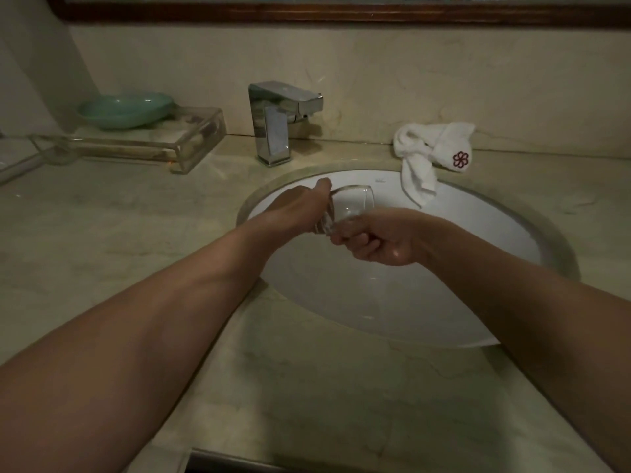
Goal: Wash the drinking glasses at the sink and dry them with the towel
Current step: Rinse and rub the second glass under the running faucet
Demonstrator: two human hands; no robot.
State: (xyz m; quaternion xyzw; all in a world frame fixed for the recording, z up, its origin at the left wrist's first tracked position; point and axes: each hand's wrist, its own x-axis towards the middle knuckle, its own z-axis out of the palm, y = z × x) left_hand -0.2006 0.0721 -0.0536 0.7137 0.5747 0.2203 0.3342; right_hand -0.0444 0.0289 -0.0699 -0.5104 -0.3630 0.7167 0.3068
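My left hand (pixel 300 208) and right hand (pixel 382 242) hold clear drinking glass (pixel 353 201) tilted over white sink (pixel 444 302), fingers curled round it. White towel (pixel 428 155) on table (pixel 102 233) right of chrome faucet (pixel 276 121), corner drooping over sink rim

Both forearms bare, stretched forward, converging on one grip. Left hand (pixel 300 203) back-up, grips glass (pixel 351 203) from left side, thumb on top, fingers hidden behind it. Right hand (pixel 379 240) just below grip, fingers (pixel 355 238) curled round glass base.
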